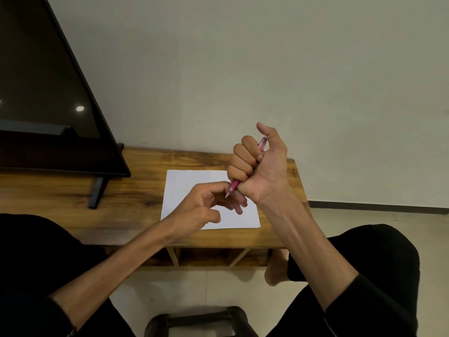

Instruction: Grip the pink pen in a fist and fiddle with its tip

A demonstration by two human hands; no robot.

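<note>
Right hand [257, 166] fists a pink translucent pen [234, 184] (tip down); left hand's [206, 205] curled fingers meet its tip above blank white paper [184, 183], nothing written.

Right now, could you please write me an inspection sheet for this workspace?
Surface: low wooden table against a pale wall, with open compartments under its front edge.
Job's things: a pink pen held tip down above a blank white sheet of paper that lies flat on the table.
Clutter: nothing seen.
Hands: the right hand grips the pen in a fist, thumb raised; the left hand, fingers loosely curled, is at the pen's tip, and whether it touches cannot be told.
Cables: nothing seen.
Surroundings: a dark, switched-off screen on a stand at the table's left; tiled floor; a dark stool below; the person's knees and a bare foot.
</note>
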